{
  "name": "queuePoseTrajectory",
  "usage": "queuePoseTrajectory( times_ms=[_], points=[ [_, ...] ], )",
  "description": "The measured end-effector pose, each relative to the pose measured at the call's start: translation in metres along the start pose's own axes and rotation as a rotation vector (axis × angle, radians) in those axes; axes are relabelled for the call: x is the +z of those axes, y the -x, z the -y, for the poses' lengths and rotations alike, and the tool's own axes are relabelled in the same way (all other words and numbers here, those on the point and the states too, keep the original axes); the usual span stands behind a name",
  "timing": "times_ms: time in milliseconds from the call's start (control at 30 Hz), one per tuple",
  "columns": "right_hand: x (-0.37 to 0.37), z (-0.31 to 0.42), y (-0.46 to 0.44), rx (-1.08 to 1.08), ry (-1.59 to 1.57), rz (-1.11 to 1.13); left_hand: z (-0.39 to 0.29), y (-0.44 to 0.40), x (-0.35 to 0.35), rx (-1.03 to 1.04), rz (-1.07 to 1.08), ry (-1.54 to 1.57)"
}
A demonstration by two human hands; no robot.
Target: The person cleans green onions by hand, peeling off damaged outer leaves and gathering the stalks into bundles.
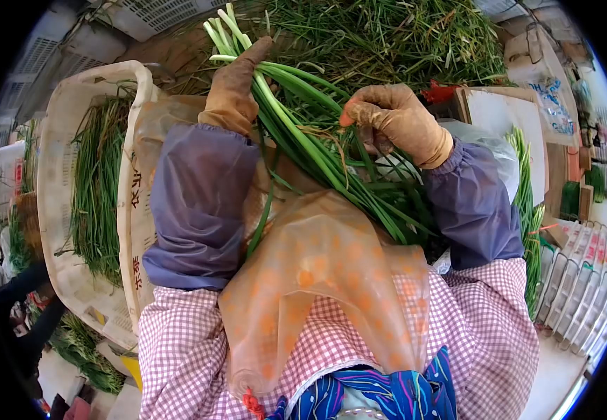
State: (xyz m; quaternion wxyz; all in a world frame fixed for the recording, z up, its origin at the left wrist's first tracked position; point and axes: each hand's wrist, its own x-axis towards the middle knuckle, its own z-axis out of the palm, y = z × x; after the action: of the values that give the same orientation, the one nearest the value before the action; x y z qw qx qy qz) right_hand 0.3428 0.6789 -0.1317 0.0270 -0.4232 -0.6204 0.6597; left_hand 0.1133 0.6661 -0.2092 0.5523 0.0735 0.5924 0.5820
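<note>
My left hand (235,87), in a soiled tan glove, is closed round a bunch of chives (296,129). Their pale cut ends stick out above the thumb, and the long green leaves slant down to the right across my lap. My right hand (391,122), gloved the same way with an orange-red patch at a fingertip, is held just right of the leaves with its fingers curled together. What lies in that pinch, if anything, is hidden. Thin yellowed strands (328,136) hang among the leaves between both hands. A translucent spotted plastic apron (317,266) covers my lap below the bunch.
At left stands a cream plastic crate (132,210) holding more chives (100,189). A heap of loose green leaves (394,42) spreads out ahead. To the right are a white board (503,133), an upright bundle of greens (527,210) and a wire rack (580,294).
</note>
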Motion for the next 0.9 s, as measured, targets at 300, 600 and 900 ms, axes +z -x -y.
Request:
queuePoseTrajectory(
  times_ms=[300,600,900],
  points=[
    [0.009,-0.011,-0.019,-0.049,0.107,0.157,-0.003,0.006,0.001,0.022,0.048,0.049],
    [-0.056,0.008,0.045,-0.394,-0.092,0.537,-0.004,-0.005,0.002,0.036,-0.003,0.164],
    [-0.149,0.019,0.091,-0.756,-0.54,-0.087,-0.002,-0.007,0.002,-0.08,0.0,0.105]
  ],
)
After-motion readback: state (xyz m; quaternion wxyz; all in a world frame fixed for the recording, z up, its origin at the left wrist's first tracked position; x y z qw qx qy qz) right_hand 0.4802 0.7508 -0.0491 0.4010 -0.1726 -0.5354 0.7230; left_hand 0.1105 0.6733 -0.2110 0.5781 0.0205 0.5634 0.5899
